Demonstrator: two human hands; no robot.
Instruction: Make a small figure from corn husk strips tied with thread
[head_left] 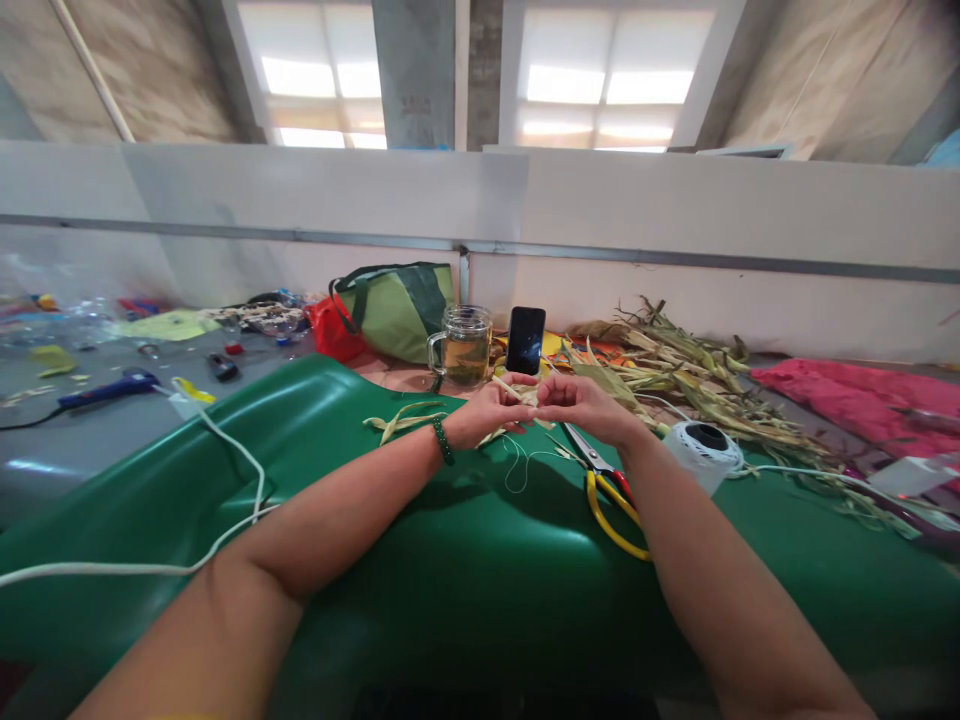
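Observation:
My left hand (491,412), with a green beaded bracelet at its wrist, pinches a pale dried husk strip (529,396). My right hand (581,402) meets it from the other side, its thumb and fingers closed on the same husk strip. A thin white thread (513,468) curls on the green mat (480,570) below the hands. Beside my right forearm lie scissors (596,492) with yellow and red handles, partly hidden by that arm. Several loose husk strips (401,420) rest left of my hands.
Behind my hands stand a glass mug (466,345) of liquid and an upright phone (525,340). A husk pile (675,370) and a white thread spool (703,455) are at right. A green bag (397,310), a white cable (217,545) and a blue glue gun (112,388) lie left.

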